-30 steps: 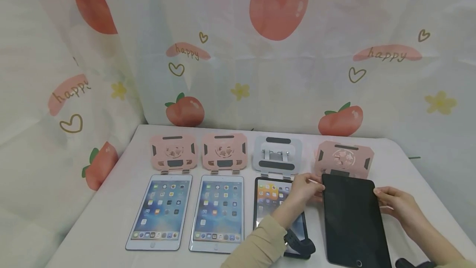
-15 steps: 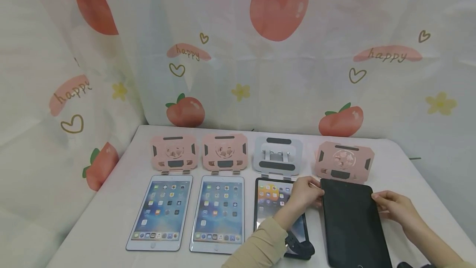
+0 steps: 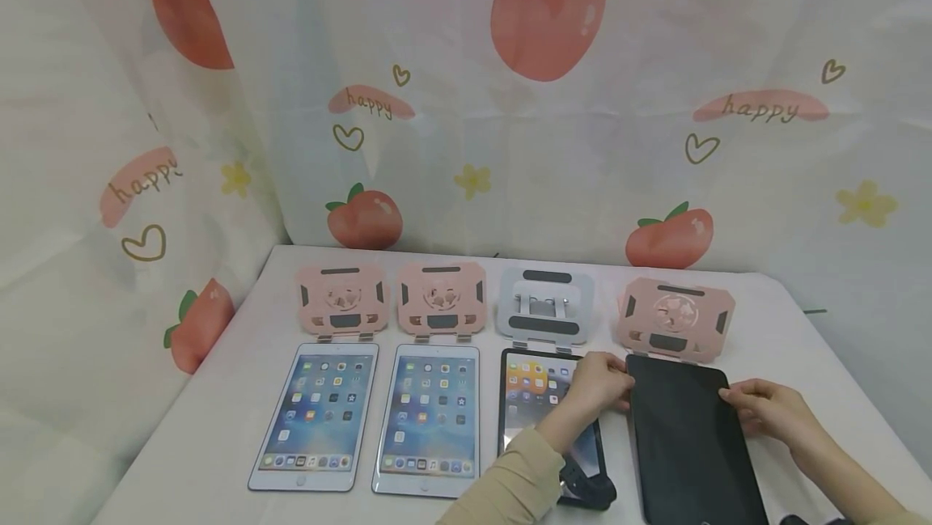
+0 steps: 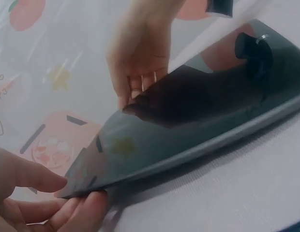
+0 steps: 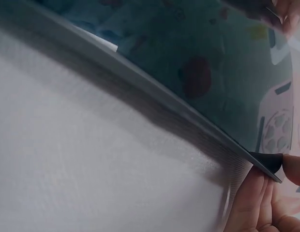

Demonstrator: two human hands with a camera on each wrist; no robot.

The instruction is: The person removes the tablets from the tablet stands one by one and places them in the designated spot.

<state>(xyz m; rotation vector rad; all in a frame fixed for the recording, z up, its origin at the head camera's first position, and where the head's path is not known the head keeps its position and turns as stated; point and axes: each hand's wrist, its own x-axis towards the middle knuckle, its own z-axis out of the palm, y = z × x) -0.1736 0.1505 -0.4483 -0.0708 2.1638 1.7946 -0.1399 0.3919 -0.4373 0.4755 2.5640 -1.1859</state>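
A black tablet (image 3: 692, 436) with a dark screen lies at the right of the table, its far end just in front of a pink tablet stand (image 3: 675, 316). My left hand (image 3: 599, 386) pinches its far left corner. In the left wrist view, the left thumb is over the glass and the fingers (image 4: 87, 210) are underneath. My right hand (image 3: 775, 412) pinches the far right corner, thumb on top and fingers (image 5: 254, 198) below the edge. Both wrist views show the tablet's edge over the white cloth, with a shadow beneath. The screen reflects the hands and the stand.
Two white tablets (image 3: 315, 417) with lit screens lie at the left, each before a pink stand (image 3: 342, 301). Partly under my left forearm is a black-framed lit tablet (image 3: 535, 395), behind it a grey-blue stand (image 3: 546, 306). A peach-printed curtain (image 3: 437, 23) hangs behind the table.
Both hands have drawn the black tablet's far end slightly toward me and down. More of the right pink stand's lower edge now shows behind it. The other tablets have not moved.
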